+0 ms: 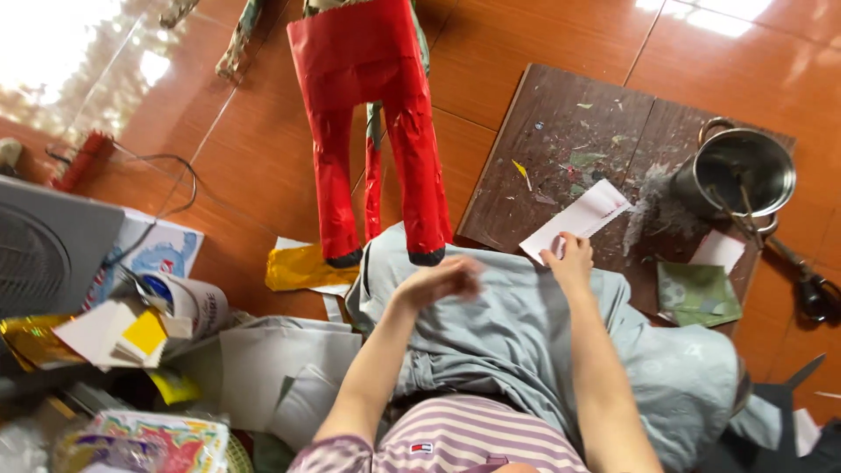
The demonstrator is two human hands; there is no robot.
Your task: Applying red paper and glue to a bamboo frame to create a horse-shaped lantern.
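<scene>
Pot (740,171): sticks inside | right hand (569,258) grasping white paper (578,219); left hand (442,280) blurred, grip unclear

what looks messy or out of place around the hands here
The dark wooden board is littered with paper scraps and a grey clump of pulp-like mess beside the metal pot. The right hand holds a white paper piece; the left hand is blurred. Loose paper is heaped on the floor.

Tiled floor (263,149), wooden board (561,149), paper scraps (302,267)
</scene>
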